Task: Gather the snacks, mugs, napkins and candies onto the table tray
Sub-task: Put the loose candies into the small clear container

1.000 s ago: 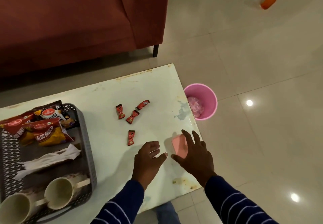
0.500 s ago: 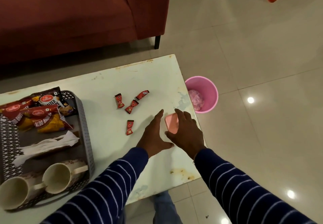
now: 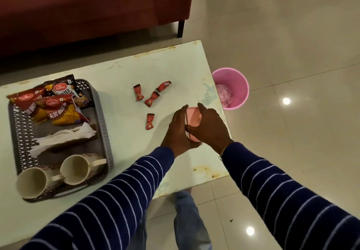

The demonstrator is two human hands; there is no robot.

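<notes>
Both hands are now wrapping around the small pink rectangular case (image 3: 192,121), left hand (image 3: 178,131) cupping its left side, right hand (image 3: 211,128) gripping the right; a second ago only the right was touching it. Four red wrapped candies (image 3: 151,99) are still sitting on the white worktop (image 3: 120,78), right of the grey perforated plastic tray (image 3: 103,117) holding the snacks, napkins and mugs.

Left grip (image 3: 178,131), right grip (image 3: 211,127) clasped together (arms extended).

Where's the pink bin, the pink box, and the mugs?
Pink bin (image 3: 238,83): head view, on its inner wall.
Pink box (image 3: 192,118): head view, on its lid, between both hands.
Mugs (image 3: 75,169): head view, inside the right-hand mug.
</notes>
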